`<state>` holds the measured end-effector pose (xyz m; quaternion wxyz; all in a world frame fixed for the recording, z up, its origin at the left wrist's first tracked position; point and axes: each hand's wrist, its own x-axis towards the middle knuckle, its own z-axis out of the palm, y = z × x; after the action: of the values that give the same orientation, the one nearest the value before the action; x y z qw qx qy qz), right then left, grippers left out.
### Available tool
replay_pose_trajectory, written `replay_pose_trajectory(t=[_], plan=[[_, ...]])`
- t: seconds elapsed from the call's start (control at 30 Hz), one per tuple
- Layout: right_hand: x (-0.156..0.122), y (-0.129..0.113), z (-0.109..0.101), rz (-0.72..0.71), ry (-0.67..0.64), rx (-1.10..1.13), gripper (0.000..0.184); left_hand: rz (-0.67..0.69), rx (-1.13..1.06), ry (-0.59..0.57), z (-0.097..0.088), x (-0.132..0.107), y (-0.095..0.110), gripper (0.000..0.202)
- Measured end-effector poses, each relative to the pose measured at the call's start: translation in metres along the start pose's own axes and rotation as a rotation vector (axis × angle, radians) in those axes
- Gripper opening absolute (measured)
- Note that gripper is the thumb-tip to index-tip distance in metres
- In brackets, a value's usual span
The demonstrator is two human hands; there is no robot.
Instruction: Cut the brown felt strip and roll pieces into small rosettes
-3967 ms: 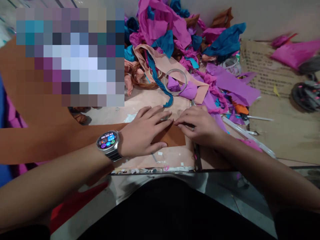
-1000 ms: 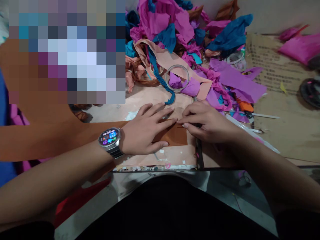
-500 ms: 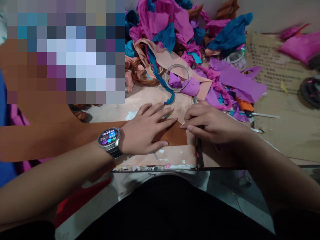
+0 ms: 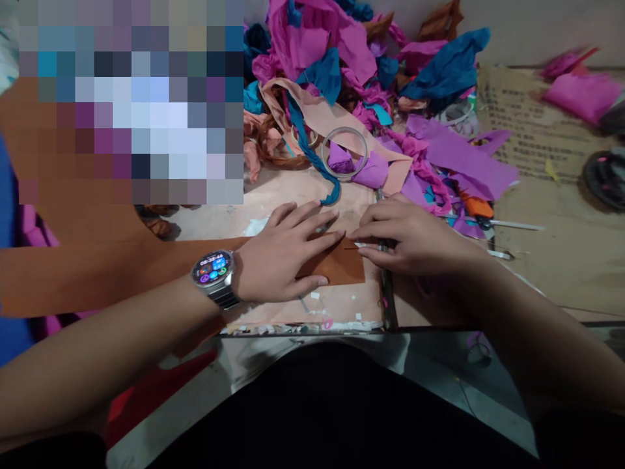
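My left hand (image 4: 278, 254) lies flat with spread fingers on a long brown strip of thin sheet material (image 4: 336, 264), perhaps fabric or paper, pressing it to the table. At the strip's right end, my right hand (image 4: 405, 234) has its thumb and index finger closed around the upper corner. A short dark line shows on the brown surface beside these fingertips; whether it is a fold edge or a thin object I cannot tell. The wrist above my left hand wears a watch (image 4: 213, 268).
Beyond my hands rises a heap of pink, blue and brown scraps (image 4: 336, 52). A clear ring (image 4: 344, 152), perhaps a tape roll, rests on purple scraps. Cardboard (image 4: 532, 215) covers the right side, with a dark round object (image 4: 605, 181) on it. The upper left is pixelated.
My right fingertips have shifted slightly up and left at the strip's corner, and the dark line now shows there. My left hand has stayed in place.
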<state>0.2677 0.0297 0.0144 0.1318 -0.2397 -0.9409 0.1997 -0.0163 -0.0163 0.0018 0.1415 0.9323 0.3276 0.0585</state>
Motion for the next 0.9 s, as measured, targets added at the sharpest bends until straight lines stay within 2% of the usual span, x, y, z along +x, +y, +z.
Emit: replay_pose_trajectory(t=[0.13,0.33,0.9], plan=[[0.0017,-0.0001,0.0036,-0.003,0.018,0.006,0.020,-0.011,0.001,0.013,0.0000,0.0000,0.0012,0.075],[-0.0003,0.0044,0.0097,-0.026,-0.022,-0.006,0.022,-0.010,-0.016,0.025,0.0006,-0.0005,0.0008,0.077],[-0.0012,0.0020,0.0093,-0.056,-0.025,-0.035,0.027,0.009,-0.047,0.025,-0.0030,0.0009,0.0003,0.076]])
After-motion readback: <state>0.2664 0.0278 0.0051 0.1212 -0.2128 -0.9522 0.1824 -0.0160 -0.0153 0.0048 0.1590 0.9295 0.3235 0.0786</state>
